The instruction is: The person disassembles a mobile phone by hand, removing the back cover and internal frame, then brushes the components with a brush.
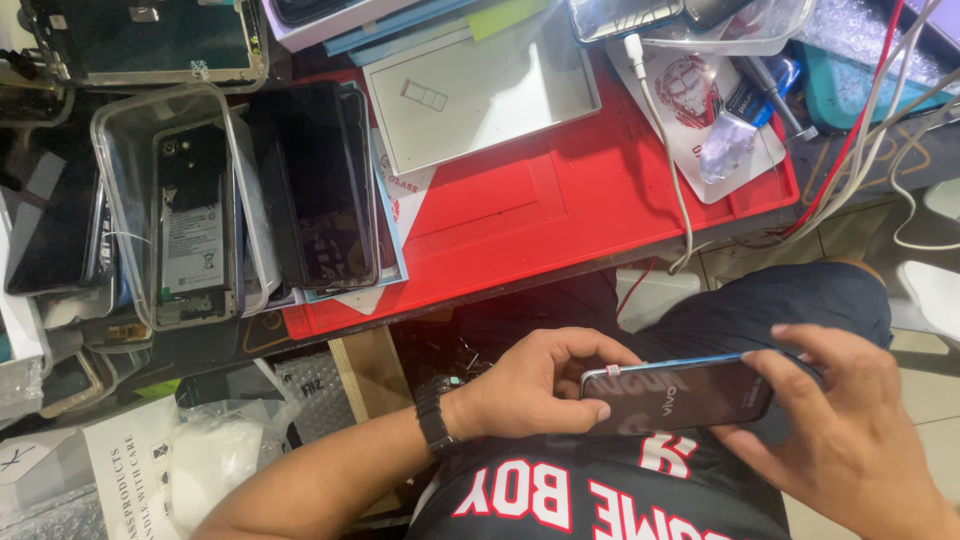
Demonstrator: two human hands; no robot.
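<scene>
A dark smartphone (690,392) with a glossy back and a blue edge lies across my lap, held between both hands. My left hand (535,385) grips its left end, thumb pressed along the lower edge and fingers curled over the top. My right hand (850,430) holds the right end, fingers wrapped around the top edge and side. A black watch sits on my left wrist (433,413).
A red work mat (560,200) covers the bench above my knees. On it sit a white tray (480,90), a stack of dark phone screens (315,185) and a clear plastic tub holding an opened phone (190,215). White cables (670,150) hang off the bench edge.
</scene>
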